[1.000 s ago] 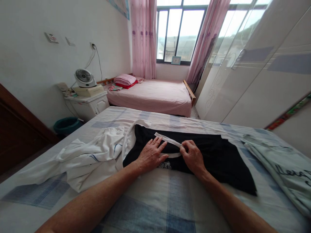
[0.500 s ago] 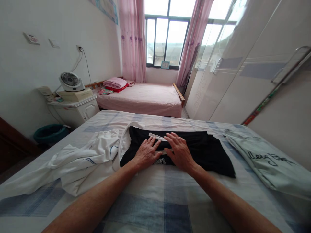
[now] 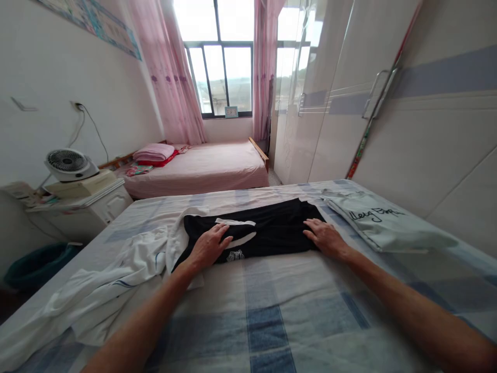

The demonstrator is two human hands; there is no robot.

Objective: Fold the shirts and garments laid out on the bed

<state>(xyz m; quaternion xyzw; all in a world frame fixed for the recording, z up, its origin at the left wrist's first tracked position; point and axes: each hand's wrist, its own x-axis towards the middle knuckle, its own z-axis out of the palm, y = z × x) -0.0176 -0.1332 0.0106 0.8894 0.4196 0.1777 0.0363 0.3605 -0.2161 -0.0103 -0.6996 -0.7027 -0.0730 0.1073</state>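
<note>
A black shirt (image 3: 277, 228) lies folded into a long strip on the bed, its white-edged collar (image 3: 235, 223) and a small white print (image 3: 235, 255) facing up. My left hand (image 3: 207, 246) rests on the shirt just left of the collar, fingers stretched out and open. At the shirt's right end lies my right hand (image 3: 325, 237), its fingers extended over the black cloth; it hides part of that edge. Left of the black shirt, a rumpled white garment (image 3: 128, 269) with dark blue lines is spread out, partly under the black one.
A pale green folded garment (image 3: 373, 217) with black lettering lies to the right. Blue-and-white checked sheet (image 3: 267, 305) covers the bed. Beyond are a pink bed (image 3: 217, 166), a cabinet with a fan (image 3: 71, 165), a dark green bin (image 3: 39, 267) and a tall wardrobe (image 3: 330, 93).
My right hand has slid from beside the collar to the shirt's right end. My left hand remains near the collar, a little further left on the cloth. The view has turned right.
</note>
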